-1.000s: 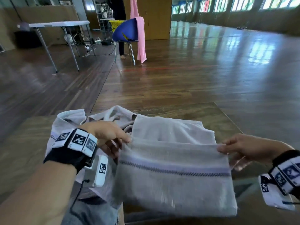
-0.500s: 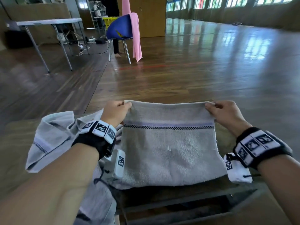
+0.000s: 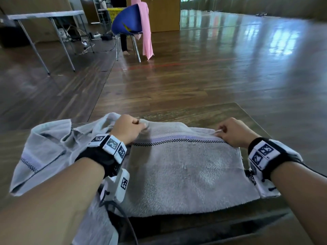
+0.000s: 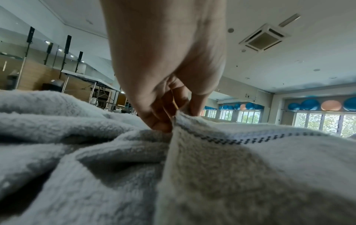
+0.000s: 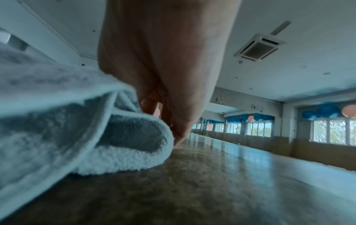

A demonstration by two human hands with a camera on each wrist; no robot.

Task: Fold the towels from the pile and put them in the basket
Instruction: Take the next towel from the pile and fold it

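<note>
A pale grey terry towel (image 3: 185, 175) lies spread on the wooden table (image 3: 208, 113), folded over so its far edge is a rounded double layer, with a lilac band and a dark checked stripe running left to right just near that edge. Its near edge hangs a little over the table's near side. The left hand (image 3: 128, 129) pinches the far left corner between thumb and curled fingers (image 4: 159, 120); the right hand (image 3: 233, 132) pinches the far right corner in the same narrow grip, its fingertips (image 5: 179, 137) low at the tabletop. Left of this towel, and partly under it, lies the rumpled pile (image 3: 47, 147) of the same grey cloth with a like stripe; how many towels it holds cannot be told. One towel is in the hands, two hands are on it
</note>
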